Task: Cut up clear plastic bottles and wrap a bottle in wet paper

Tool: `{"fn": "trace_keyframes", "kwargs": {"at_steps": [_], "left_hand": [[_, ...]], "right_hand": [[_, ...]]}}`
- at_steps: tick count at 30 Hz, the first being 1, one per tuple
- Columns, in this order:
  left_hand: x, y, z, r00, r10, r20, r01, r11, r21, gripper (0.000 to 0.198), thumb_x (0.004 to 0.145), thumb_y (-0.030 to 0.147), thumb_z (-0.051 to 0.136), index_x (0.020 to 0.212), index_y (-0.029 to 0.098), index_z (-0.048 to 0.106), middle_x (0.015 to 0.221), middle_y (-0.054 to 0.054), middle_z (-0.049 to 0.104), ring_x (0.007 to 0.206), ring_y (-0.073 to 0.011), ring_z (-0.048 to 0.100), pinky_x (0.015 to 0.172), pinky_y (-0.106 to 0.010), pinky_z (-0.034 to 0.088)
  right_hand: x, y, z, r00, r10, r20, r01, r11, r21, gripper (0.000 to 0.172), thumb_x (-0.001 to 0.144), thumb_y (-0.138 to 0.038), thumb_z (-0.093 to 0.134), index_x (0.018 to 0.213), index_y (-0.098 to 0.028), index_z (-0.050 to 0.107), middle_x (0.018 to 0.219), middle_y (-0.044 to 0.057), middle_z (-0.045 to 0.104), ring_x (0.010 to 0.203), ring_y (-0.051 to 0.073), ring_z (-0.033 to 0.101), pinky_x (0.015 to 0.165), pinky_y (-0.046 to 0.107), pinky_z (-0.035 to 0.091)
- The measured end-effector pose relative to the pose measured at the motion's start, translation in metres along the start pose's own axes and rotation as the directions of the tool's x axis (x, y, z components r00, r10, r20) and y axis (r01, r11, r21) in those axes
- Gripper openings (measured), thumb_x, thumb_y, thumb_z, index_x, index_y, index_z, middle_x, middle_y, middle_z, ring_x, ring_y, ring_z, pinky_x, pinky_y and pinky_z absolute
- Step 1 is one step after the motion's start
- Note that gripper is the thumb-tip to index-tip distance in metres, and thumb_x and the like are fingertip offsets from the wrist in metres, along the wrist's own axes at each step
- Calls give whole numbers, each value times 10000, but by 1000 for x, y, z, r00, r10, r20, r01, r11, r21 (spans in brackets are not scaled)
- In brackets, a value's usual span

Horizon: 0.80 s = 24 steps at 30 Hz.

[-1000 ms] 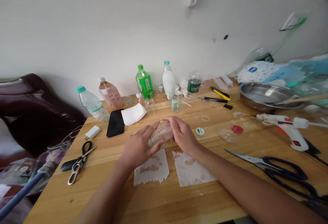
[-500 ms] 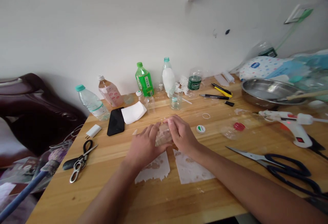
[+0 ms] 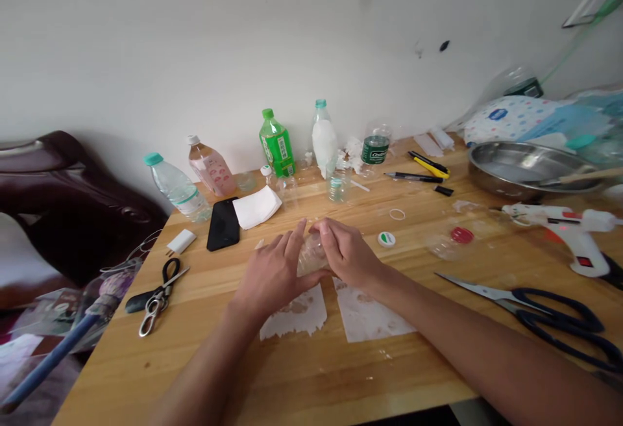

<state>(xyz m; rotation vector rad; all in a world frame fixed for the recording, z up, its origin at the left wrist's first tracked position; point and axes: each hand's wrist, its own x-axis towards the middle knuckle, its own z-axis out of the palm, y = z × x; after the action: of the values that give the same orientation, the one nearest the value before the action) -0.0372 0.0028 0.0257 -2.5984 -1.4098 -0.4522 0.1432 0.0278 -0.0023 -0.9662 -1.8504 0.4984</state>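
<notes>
As the grip tightened from a second before, the left hand (image 3: 272,275) and right hand (image 3: 348,255) clasped the clear plastic piece (image 3: 311,255) between them, low over the counter (image 3: 204,322), at 12 o'clock of two stained paper scraps (image 3: 294,313).

2 scissors (image 3: 549,312) (image 3: 156,293), 2 paper pcs (image 3: 294,314) (image 3: 368,314)

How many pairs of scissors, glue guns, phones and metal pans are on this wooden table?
Pairs of scissors: 2, a small pair and a large pair
Hot glue gun: 1
Black phone: 1
Metal pan: 1
Total: 5
</notes>
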Motion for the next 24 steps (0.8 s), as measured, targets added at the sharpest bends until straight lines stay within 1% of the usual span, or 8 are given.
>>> {"fn": "trace_keyframes", "kwargs": {"at_steps": [4,7,12,17,24], "left_hand": [[0,-4,3,1000,0,-26,-2,997,-76,714,845,635,609,1373,186,437,1213,-118,703,1049,-282,704,776,-368,571],[1,-5,4,999,-20,-31,15,990,-144,687,814,655,631,1310,200,490,1174,-105,721,1031,-279,712,774,-362,572],[1,-4,4,999,-47,-27,40,973,-228,698,776,621,692,1299,203,493,1193,-96,721,1023,-287,717,780,-368,574],[1,-4,4,998,-63,-8,60,974,-221,715,759,609,711,1311,207,499,1206,-102,717,1049,-294,709,814,-369,567],[1,-3,2,996,-80,43,87,972,-219,735,737,578,743,1326,210,502,1213,-111,714,1049,-299,705,823,-380,560]], "right_hand": [[-2,-2,2,999,-35,1,35,999,13,322,1061,-335,284,994,-232,581,953,74,684,927,205,651,810,337,498],[-2,-2,2,998,-60,-3,60,998,21,320,1060,-321,281,1014,-229,584,956,72,687,919,202,655,816,338,502],[-5,-2,1,995,-99,-23,99,995,12,322,1056,-298,271,1047,-215,582,955,79,680,905,199,652,815,338,510],[-7,0,4,991,-134,-21,133,991,-12,315,1049,-291,268,1065,-222,575,982,91,671,949,214,642,851,367,517],[-8,2,6,984,-176,-14,176,984,-9,318,1042,-272,261,1115,-233,568,1006,89,663,983,221,634,894,392,516]]}}
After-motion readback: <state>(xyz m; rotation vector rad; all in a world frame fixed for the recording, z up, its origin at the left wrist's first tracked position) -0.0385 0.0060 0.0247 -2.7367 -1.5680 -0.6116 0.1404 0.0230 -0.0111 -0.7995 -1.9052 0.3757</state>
